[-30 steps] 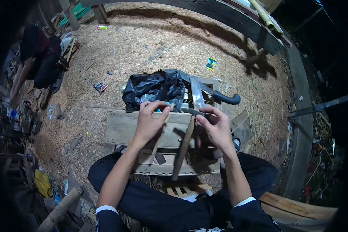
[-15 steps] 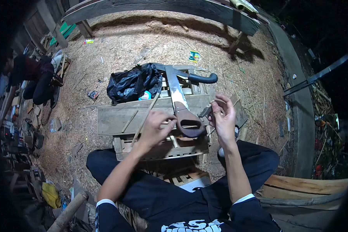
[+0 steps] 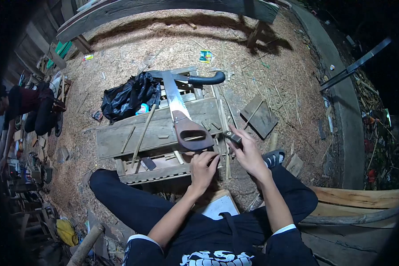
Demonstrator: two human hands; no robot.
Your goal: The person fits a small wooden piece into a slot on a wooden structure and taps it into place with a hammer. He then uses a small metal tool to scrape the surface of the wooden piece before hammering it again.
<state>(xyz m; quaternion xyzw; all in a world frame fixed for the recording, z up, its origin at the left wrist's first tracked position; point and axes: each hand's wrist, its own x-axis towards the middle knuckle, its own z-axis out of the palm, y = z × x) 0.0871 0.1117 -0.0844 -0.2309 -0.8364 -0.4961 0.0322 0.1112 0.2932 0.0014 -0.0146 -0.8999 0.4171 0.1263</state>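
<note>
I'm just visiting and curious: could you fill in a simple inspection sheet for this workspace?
Surface: weathered wooden plank, strewn with wood pieces.
Job's things: hammer head, its handle hard to make out; saw lying across the plank.
Clutter: black plastic bag, long thin stick, black-handled tool beyond the plank.
Hands: right hand grips the hammer head; left hand is by the saw's handle, fingers pinched, contents unclear.
Cables: nothing seen.
Surroundings: floor covered in shavings; another person at the left; dark edges unreadable.
</note>
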